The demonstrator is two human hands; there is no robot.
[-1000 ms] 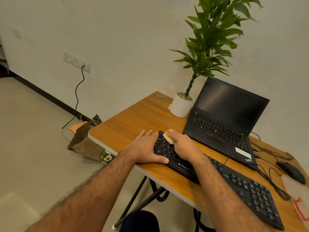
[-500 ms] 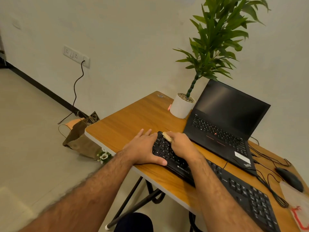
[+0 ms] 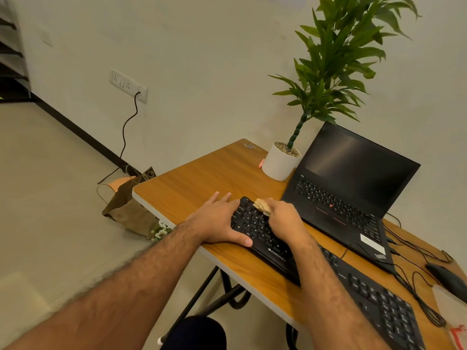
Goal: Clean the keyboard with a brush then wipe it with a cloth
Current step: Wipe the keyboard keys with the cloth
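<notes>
The wooden table runs out of frame at the right, so its far end is not visible. The black keyboard lies along the near edge; its right end is cut off at the bottom corner and its middle is hidden under the right forearm. Behind it the open laptop shows a dark screen, and the potted plant loses its top leaves past the upper edge. The mouse and a pale item beside it at the right border are only partly seen; what the pale item is cannot be told.

The left hand lies flat with fingers spread, pressing the keyboard's left end, thumb along its front edge. The right hand curls round a small tan brush whose tip pokes out over the top-left keys; its bristles are blurred.

Compared with half a second ago, the brush sticks out further from the fist, while the left hand stays put.
</notes>
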